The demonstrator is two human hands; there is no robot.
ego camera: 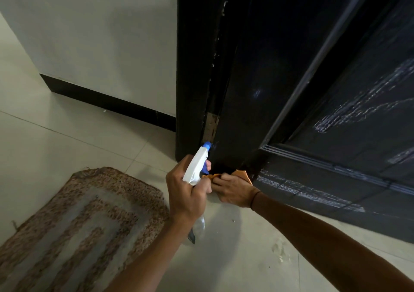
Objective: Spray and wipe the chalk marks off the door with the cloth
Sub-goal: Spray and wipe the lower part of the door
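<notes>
The left grip (187, 188) is clenched round the neck of a spray bottle (197, 168), one finger hooked over the blue trigger, the blue nozzle aimed at the foot of the black door (291, 78); the bottle's clear body hangs below the hand, over the tiled floor (56, 123). The right grip (233, 189) grasps an orange cloth (243, 175), bunched under the fingers and pressed against the door's bottom left corner, just beside the spray bottle. A thin band circles the right wrist. White chalk marks (363, 105) streak the door's recessed panel at the right edge of the view, and more chalk runs along the bottom rail to the right of the cloth. A brown woven doormat (78, 220) lies on the floor at lower left, near the door frame (192, 67).
</notes>
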